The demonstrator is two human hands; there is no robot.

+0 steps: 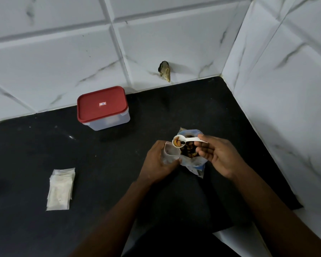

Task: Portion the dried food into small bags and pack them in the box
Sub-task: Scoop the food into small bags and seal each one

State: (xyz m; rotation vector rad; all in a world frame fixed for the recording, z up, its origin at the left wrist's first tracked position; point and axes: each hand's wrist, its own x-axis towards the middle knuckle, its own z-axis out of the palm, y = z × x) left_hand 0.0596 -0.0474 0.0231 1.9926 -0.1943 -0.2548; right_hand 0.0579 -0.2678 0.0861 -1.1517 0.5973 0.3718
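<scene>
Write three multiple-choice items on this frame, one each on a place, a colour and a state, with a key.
1. Where is the stack of empty bags? A) on the counter, left side B) against the right wall C) in a drawer
2. What colour is the box lid? A) blue B) red C) white
3. The scoop is: A) empty B) lying on the counter C) loaded with dried food
Key: 1 A, it lies flat left of the left hand; 2 B, the lid is red; 3 C, the right hand pinches it, brown pieces in its bowl, by the small bag.
</scene>
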